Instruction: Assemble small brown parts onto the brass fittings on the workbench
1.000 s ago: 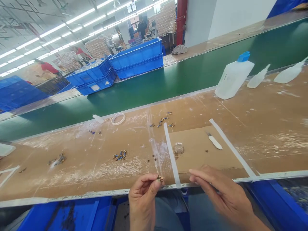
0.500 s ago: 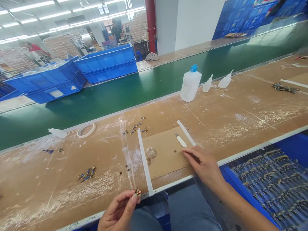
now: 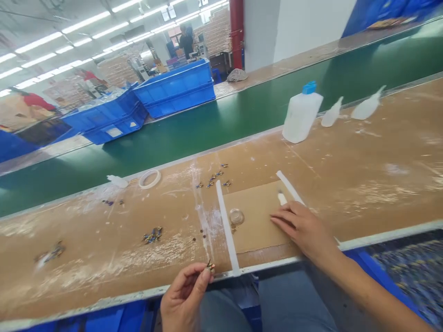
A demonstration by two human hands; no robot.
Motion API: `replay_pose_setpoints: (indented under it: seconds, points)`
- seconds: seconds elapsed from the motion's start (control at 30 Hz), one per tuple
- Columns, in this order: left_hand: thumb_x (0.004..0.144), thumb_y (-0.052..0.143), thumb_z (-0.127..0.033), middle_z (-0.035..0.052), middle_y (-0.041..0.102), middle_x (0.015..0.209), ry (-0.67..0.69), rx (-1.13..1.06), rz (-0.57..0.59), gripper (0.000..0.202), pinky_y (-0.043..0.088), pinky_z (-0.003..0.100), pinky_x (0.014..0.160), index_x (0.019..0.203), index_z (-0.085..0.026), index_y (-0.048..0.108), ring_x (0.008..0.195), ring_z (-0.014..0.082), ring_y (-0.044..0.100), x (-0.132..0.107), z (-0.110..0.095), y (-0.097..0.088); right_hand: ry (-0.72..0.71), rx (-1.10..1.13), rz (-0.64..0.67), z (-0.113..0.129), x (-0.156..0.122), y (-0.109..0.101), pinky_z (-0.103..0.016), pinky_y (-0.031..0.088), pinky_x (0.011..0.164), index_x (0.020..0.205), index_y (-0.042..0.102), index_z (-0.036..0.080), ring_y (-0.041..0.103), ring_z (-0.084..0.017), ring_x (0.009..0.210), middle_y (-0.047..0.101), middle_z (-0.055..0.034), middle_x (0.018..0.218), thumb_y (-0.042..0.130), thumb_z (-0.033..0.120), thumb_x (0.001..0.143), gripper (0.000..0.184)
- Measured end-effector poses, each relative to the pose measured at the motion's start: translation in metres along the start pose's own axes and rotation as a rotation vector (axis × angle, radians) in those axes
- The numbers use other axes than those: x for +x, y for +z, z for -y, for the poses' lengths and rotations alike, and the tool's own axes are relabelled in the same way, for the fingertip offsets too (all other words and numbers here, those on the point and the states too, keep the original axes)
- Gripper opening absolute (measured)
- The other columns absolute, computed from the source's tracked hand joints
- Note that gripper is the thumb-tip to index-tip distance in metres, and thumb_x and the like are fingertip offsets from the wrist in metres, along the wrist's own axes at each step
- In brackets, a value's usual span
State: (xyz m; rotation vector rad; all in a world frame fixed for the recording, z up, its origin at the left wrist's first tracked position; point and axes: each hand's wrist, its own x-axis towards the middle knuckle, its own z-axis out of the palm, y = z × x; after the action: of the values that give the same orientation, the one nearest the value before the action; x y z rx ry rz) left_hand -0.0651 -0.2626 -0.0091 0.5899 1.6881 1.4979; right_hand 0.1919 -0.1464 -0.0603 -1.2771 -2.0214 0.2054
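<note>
My left hand [image 3: 185, 297] is raised at the near edge of the bench, thumb and forefinger pinched on a small dark metal part [image 3: 210, 266]. My right hand [image 3: 303, 228] lies flat on a brown cardboard sheet [image 3: 256, 228], fingers stretched out, fingertips beside the white-handled small tool [image 3: 282, 198], whose lower end it partly covers. A small clear round dish [image 3: 237, 216] sits on the cardboard to the left of that hand. White tape strips [image 3: 226, 226] border the sheet on both sides.
Small blue-and-gold parts [image 3: 212, 178] lie in scattered clusters over the brown bench, more parts [image 3: 152, 235] to the left. A tape roll [image 3: 150, 178], a white bottle with blue cap [image 3: 302, 113] and two squeeze bottles [image 3: 367, 107] stand by the green conveyor [image 3: 207, 129]. Blue crates [image 3: 176, 90] behind.
My right hand moved from the bench's near edge forward onto the cardboard, up to the white-handled tool. The left hand kept its pinch on the small part. My view swung about.
</note>
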Motion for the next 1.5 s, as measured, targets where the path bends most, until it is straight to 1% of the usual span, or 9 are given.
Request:
replay_pose_setpoints:
  seconds: [0.1, 0.23, 0.33, 0.47, 0.6, 0.73, 0.9, 1.27, 1.5]
  points:
    - [0.057, 0.089, -0.037, 0.0033, 0.072, 0.063, 0.024, 0.019, -0.024, 0.03, 0.054, 0.018, 0.06, 0.073, -0.015, 0.076, 0.059, 0.0128, 0.065, 0.004, -0.001, -0.007, -0.031, 0.047, -0.028, -0.002, -0.002, 0.002, -0.032, 0.051, 0.071, 0.087, 0.069, 0.023, 0.064, -0.017, 0.079, 0.065, -0.0045, 0.086, 0.049, 0.038, 0.095, 0.027]
    - [0.057, 0.089, -0.033, 0.0054, 0.075, 0.07, 0.008, 0.012, -0.063, 0.03, 0.055, 0.021, 0.062, 0.075, -0.015, 0.076, 0.062, 0.0141, 0.067, 0.018, 0.0, -0.032, -0.099, 0.092, -0.064, 0.012, -0.008, 0.001, -0.031, 0.05, 0.067, 0.089, 0.066, 0.025, 0.065, -0.017, 0.076, 0.066, -0.0027, 0.083, 0.049, 0.042, 0.095, 0.025]
    - [0.055, 0.09, -0.031, 0.004, 0.075, 0.07, 0.016, -0.022, -0.14, 0.03, 0.055, 0.019, 0.062, 0.076, -0.016, 0.076, 0.063, 0.0132, 0.068, 0.027, 0.0, -0.049, -0.168, 0.217, 0.011, 0.048, -0.014, 0.008, -0.027, 0.052, 0.071, 0.097, 0.063, 0.025, 0.065, -0.015, 0.077, 0.069, -0.0016, 0.086, 0.056, 0.031, 0.092, 0.011]
    - [0.056, 0.09, -0.031, 0.0032, 0.075, 0.069, 0.042, -0.001, -0.168, 0.029, 0.054, 0.017, 0.061, 0.076, -0.015, 0.076, 0.064, 0.0123, 0.067, 0.033, -0.002, -0.055, -0.253, 0.4, 0.092, 0.109, -0.014, 0.039, -0.024, 0.049, 0.065, 0.094, 0.062, 0.021, 0.062, -0.011, 0.071, 0.067, 0.0001, 0.08, 0.053, 0.018, 0.092, 0.009]
    - [0.058, 0.089, -0.032, 0.0034, 0.074, 0.07, 0.05, 0.044, -0.125, 0.029, 0.054, 0.019, 0.063, 0.077, -0.015, 0.076, 0.066, 0.0129, 0.067, 0.037, -0.002, -0.054, -0.243, 0.326, 0.102, 0.141, -0.003, 0.075, -0.026, 0.044, 0.064, 0.089, 0.062, 0.02, 0.059, -0.013, 0.07, 0.065, -0.0001, 0.076, 0.051, 0.017, 0.093, 0.012]
    - [0.06, 0.087, -0.034, 0.0027, 0.074, 0.07, 0.041, 0.059, -0.109, 0.028, 0.053, 0.018, 0.064, 0.077, -0.016, 0.076, 0.067, 0.0124, 0.066, 0.04, 0.003, -0.056, -0.225, 0.248, 0.111, 0.14, 0.005, 0.095, -0.028, 0.04, 0.064, 0.08, 0.063, 0.02, 0.056, -0.014, 0.07, 0.062, -0.0006, 0.074, 0.056, 0.016, 0.091, 0.014]
    - [0.064, 0.085, -0.034, 0.0017, 0.072, 0.068, 0.039, 0.081, -0.031, 0.024, 0.052, 0.017, 0.066, 0.078, -0.016, 0.076, 0.066, 0.0109, 0.064, 0.039, 0.008, -0.053, -0.2, 0.202, 0.108, 0.135, 0.004, 0.099, -0.028, 0.041, 0.065, 0.078, 0.064, 0.02, 0.052, -0.015, 0.071, 0.058, -0.0019, 0.075, 0.057, 0.017, 0.09, 0.014]
    - [0.059, 0.089, -0.032, 0.0013, 0.073, 0.07, -0.034, -0.063, -0.072, 0.03, 0.054, 0.019, 0.064, 0.079, -0.015, 0.075, 0.063, 0.0106, 0.067, 0.041, 0.011, -0.048, -0.179, 0.458, -0.005, 0.129, 0.002, 0.089, -0.028, 0.051, 0.075, 0.102, 0.065, 0.018, 0.059, -0.014, 0.079, 0.065, -0.0034, 0.084, 0.05, 0.015, 0.094, 0.018]
    - [0.063, 0.087, -0.032, 0.0016, 0.073, 0.072, -0.076, -0.081, 0.042, 0.026, 0.055, 0.019, 0.066, 0.08, -0.015, 0.075, 0.064, 0.0112, 0.068, 0.027, 0.001, -0.038, -0.132, 0.661, -0.016, 0.145, 0.001, 0.072, -0.022, 0.052, 0.068, 0.099, 0.066, 0.021, 0.062, -0.01, 0.076, 0.066, 0.0005, 0.082, 0.057, 0.015, 0.091, 0.014]
